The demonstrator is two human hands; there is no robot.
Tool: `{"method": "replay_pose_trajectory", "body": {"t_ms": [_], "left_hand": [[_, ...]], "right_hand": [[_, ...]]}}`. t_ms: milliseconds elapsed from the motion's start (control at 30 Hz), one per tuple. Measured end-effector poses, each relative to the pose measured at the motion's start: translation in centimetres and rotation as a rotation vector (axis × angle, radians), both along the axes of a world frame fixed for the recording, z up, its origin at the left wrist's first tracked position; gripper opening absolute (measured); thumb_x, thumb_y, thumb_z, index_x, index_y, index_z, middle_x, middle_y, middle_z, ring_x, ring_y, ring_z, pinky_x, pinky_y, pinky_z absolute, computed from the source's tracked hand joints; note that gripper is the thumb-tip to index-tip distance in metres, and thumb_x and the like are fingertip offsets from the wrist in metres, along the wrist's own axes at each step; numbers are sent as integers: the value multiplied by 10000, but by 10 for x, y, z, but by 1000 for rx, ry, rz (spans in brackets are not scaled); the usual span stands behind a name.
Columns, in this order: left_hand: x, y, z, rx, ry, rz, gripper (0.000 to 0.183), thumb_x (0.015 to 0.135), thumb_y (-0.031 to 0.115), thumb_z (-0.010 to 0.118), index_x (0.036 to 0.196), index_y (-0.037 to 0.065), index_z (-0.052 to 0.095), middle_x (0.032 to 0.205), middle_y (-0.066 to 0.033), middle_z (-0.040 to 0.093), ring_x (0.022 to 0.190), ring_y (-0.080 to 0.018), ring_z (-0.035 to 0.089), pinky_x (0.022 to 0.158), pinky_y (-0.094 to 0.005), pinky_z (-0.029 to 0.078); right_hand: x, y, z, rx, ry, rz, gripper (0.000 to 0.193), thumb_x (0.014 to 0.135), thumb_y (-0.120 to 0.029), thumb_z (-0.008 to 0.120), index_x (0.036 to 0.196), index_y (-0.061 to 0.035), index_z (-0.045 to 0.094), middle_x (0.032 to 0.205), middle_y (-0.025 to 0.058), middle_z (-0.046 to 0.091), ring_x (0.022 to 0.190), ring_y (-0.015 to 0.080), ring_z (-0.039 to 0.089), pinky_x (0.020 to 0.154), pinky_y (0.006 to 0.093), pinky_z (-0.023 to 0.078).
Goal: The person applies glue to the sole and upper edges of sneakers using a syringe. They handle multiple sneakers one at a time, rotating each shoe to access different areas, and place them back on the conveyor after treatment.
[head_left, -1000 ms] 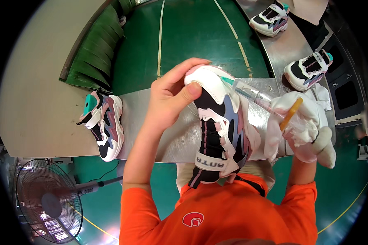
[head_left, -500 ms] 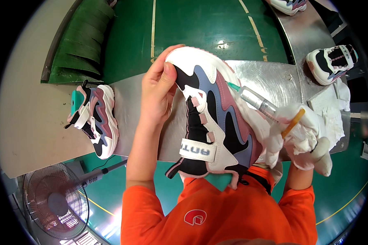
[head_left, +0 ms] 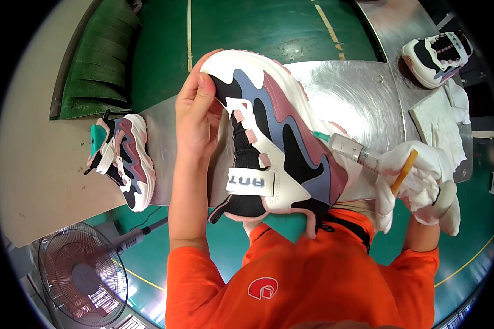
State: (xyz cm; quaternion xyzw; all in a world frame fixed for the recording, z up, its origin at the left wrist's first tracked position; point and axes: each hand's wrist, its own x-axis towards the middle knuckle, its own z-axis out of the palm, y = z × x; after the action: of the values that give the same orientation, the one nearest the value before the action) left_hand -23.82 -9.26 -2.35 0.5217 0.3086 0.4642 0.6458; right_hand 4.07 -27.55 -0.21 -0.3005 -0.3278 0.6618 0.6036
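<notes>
A chunky sneaker (head_left: 299, 156) in white, black, blue and mauve is held up over the bench, side face towards me. My bare left hand (head_left: 196, 123) grips it by the white toe, thumb on top and fingers behind. My right hand (head_left: 422, 178), in a white glove, is closed round a clear syringe (head_left: 352, 151) with a green tip. That tip lies at the seam between the mauve upper and the white sole, towards the heel. A yellowish-brown stick (head_left: 404, 171) pokes out between the gloved fingers, and crumpled white material is bunched in the palm.
Another sneaker (head_left: 127, 159) of the same kind lies at the left, and one more (head_left: 438, 57) at the far right. White cloths (head_left: 440, 123) lie on the metal bench (head_left: 340, 82). Beyond runs a green belt (head_left: 247, 27). A fan (head_left: 85, 277) stands low at the left.
The syringe tip has slid along the sole seam towards the heel. The sneaker and my left hand have shifted left in view, while my right hand has moved slightly right.
</notes>
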Motion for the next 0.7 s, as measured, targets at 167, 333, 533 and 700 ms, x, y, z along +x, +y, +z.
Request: {"method": "replay_pose_trajectory", "body": {"t_ms": [167, 333, 533, 700], "left_hand": [[2, -1, 1, 29, -11, -2, 443, 974, 292, 535, 1289, -17, 506, 1174, -95, 610, 1076, -177, 593, 924, -318, 477], [4, -2, 2, 0, 15, 23, 428, 977, 284, 531, 1281, -16, 513, 1172, -94, 613, 1074, -176, 592, 926, -315, 474], [4, -4, 3, -87, -8, 58, 413, 983, 257, 520, 1274, -36, 506, 1177, -110, 608, 1077, -188, 591, 940, -324, 467], [4, -2, 0, -111, 27, 85, 397, 996, 245, 495, 1258, -53, 503, 1188, -126, 601, 1070, -197, 598, 935, -328, 473]], "right_hand": [[5, -10, 2, 10, -3, 33, 669, 598, -164, 635, 1182, 133, 501, 908, 241, 584, 747, 294, 603, 656, 331, 525], [11, -21, -1, 20, 23, 46, 668, 606, -155, 658, 1190, 126, 496, 938, 245, 580, 778, 300, 603, 677, 340, 528], [16, -29, -6, 15, 78, 52, 669, 616, -145, 685, 1199, 117, 489, 973, 250, 575, 816, 308, 603, 702, 352, 532], [17, -32, -15, -1, 149, 52, 672, 624, -136, 708, 1207, 110, 483, 1002, 254, 570, 848, 314, 603, 722, 362, 535]]}}
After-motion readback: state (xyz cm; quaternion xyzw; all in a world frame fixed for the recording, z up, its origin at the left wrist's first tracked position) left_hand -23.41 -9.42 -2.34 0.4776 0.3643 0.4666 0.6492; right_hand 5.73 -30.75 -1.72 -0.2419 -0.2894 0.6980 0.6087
